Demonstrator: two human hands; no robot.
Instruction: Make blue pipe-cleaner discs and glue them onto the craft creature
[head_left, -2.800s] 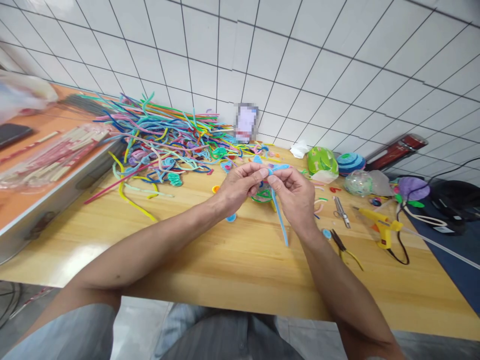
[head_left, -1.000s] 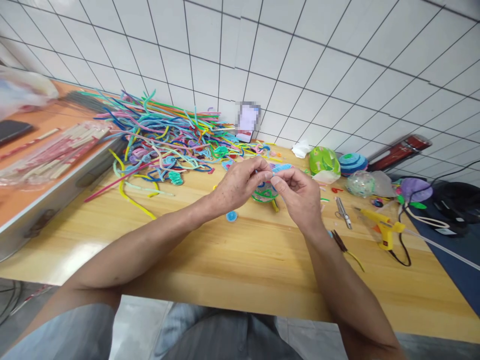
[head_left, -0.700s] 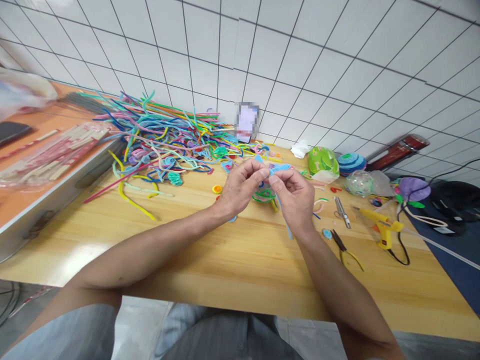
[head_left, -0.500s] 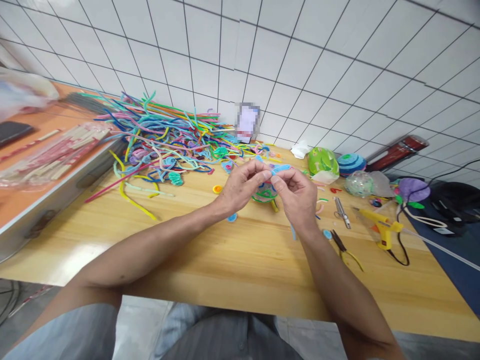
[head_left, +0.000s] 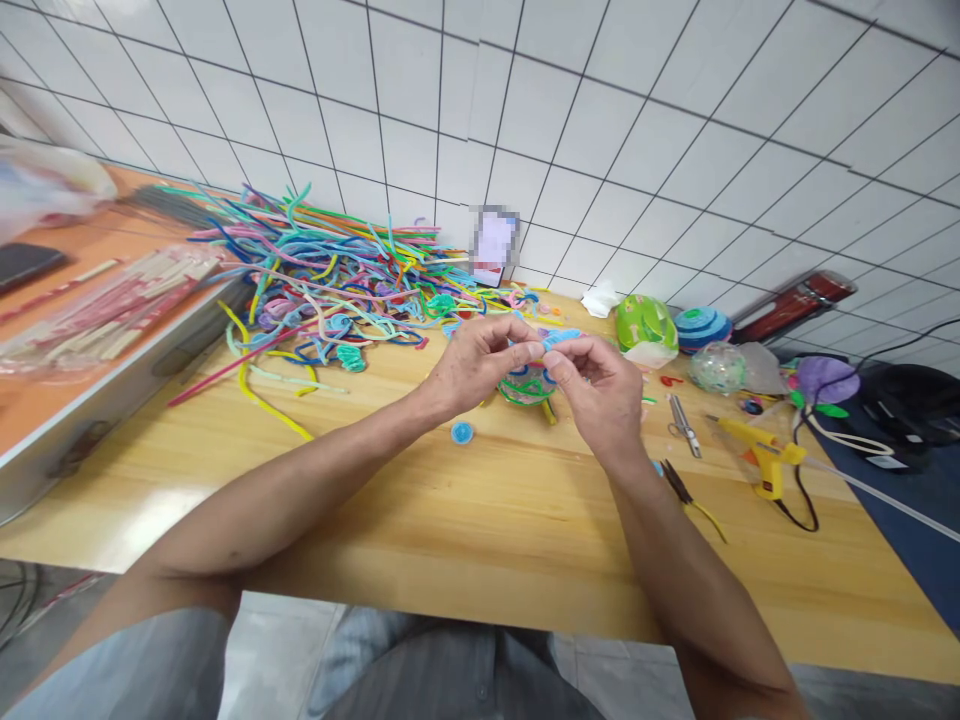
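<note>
My left hand (head_left: 487,362) and my right hand (head_left: 600,385) meet over the middle of the table, fingertips pinched close together. Between them is a light blue pipe cleaner (head_left: 562,338), partly covered by the fingers. Just below and behind the fingertips sits a round clear ball (head_left: 527,388) with green, pink and blue pipe cleaner strips on it; its upper part is hidden. A small blue coiled disc (head_left: 462,433) lies on the wood below my left hand.
A heap of colourful pipe cleaners (head_left: 322,270) spreads at the back left, beside a phone (head_left: 495,245) propped against the wall. To the right lie pliers (head_left: 679,482), a craft knife (head_left: 685,425) and a yellow glue gun (head_left: 770,462). A green tissue pack (head_left: 645,325) stands behind.
Both hands stay pinched on the blue pipe cleaner. My right hand and forearm have shifted slightly right, covering more of the pliers, while my left forearm has moved up a little, uncovering the blue disc.
</note>
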